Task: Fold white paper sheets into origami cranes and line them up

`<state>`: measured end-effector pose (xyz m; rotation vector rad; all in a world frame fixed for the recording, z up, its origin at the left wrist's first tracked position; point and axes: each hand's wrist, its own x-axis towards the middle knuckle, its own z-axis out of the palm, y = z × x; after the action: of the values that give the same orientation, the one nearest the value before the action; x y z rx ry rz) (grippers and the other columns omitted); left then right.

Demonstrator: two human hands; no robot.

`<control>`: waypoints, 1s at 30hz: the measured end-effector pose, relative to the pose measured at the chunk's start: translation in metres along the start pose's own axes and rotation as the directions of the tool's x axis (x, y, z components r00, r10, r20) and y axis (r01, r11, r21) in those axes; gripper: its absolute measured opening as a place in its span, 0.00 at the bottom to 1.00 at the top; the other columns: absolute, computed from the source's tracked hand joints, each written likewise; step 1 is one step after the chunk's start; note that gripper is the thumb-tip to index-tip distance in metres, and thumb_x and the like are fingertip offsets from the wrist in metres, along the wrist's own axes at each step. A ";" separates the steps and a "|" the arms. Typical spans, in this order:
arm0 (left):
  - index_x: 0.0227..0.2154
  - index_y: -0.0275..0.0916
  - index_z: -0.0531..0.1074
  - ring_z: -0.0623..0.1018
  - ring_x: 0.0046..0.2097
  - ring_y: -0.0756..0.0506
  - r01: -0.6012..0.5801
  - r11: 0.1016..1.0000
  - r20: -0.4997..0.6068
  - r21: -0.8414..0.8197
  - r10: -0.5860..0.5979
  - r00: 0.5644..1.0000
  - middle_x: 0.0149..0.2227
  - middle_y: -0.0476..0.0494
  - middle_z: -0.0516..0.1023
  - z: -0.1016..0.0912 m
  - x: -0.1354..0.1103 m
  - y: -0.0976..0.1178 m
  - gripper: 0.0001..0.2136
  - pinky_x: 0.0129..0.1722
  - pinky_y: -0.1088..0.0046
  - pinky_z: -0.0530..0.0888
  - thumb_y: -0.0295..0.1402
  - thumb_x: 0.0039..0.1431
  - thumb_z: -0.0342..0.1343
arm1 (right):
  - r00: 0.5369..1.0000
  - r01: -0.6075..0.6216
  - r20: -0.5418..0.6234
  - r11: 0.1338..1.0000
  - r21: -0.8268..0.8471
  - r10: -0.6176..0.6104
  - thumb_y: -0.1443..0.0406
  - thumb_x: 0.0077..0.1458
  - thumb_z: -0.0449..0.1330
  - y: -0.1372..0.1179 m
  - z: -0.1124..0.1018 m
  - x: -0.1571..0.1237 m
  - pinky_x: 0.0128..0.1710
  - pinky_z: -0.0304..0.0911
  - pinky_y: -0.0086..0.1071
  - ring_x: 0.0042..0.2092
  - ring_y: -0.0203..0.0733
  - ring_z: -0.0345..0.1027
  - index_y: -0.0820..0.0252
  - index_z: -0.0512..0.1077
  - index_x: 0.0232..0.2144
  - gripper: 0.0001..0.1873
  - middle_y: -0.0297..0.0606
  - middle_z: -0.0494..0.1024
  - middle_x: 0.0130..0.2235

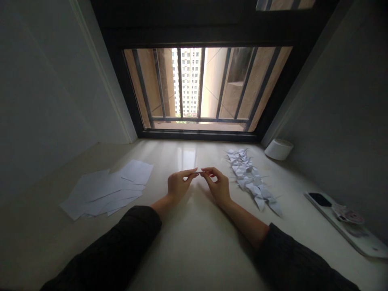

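Note:
Between my two hands is a small folded piece of paper (pixel 199 173), seen nearly edge-on as a thin pale strip. My left hand (pixel 179 184) pinches its left end between thumb and fingers. At the other end, the thumb and fingertips of my right hand (pixel 217 186) close on it as well. Most of the paper is hidden by the fingertips. To the right lie several folded white paper cranes (pixel 247 171), set out in rows. Flat sheets of white paper (pixel 112 188) are spread in an overlapping pile on the left.
A pale glossy sill (pixel 188 250) lies under everything. A white phone (pixel 348 230) with a grip on its back rests at the right. Behind the cranes a white rounded object (pixel 279 149) stands by the wall. A dark-framed window (pixel 200 135) with bars closes off the far side.

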<state>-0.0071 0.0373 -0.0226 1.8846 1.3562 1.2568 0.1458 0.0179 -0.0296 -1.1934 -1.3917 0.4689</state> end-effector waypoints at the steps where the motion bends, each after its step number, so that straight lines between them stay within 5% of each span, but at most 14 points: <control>1: 0.39 0.49 0.77 0.79 0.40 0.43 -0.009 0.999 -0.013 -0.044 0.009 1.000 0.39 0.47 0.80 0.001 0.001 -0.002 0.12 0.42 0.67 0.72 0.41 0.51 0.58 | 1.000 -0.011 0.013 1.000 0.022 0.011 0.56 0.51 0.59 0.000 0.000 0.000 0.36 0.61 0.34 0.34 0.41 0.69 0.53 0.75 0.33 0.11 0.34 0.77 0.30; 11: 0.39 0.39 0.77 0.79 0.41 0.42 0.037 0.912 0.035 -0.410 -0.025 0.999 0.40 0.42 0.79 0.007 0.008 -0.014 0.15 0.46 0.65 0.73 0.36 0.46 0.62 | 0.998 -0.024 0.067 0.991 0.131 0.015 0.60 0.48 0.61 0.009 0.001 0.003 0.42 0.63 0.37 0.38 0.42 0.70 0.54 0.76 0.36 0.11 0.35 0.79 0.36; 30: 0.35 0.40 0.78 0.79 0.40 0.42 0.038 0.911 -0.019 -0.410 -0.049 0.999 0.37 0.44 0.80 0.004 0.005 -0.004 0.12 0.45 0.64 0.74 0.37 0.47 0.62 | 0.970 -0.239 0.120 0.899 0.367 0.210 0.56 0.41 0.66 0.007 0.005 0.005 0.45 0.65 0.42 0.38 0.47 0.73 0.55 0.79 0.29 0.11 0.37 0.81 0.34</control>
<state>-0.0052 0.0435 -0.0261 1.5407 1.0387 1.4212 0.1451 0.0264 -0.0346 -1.0254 -1.1620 0.9145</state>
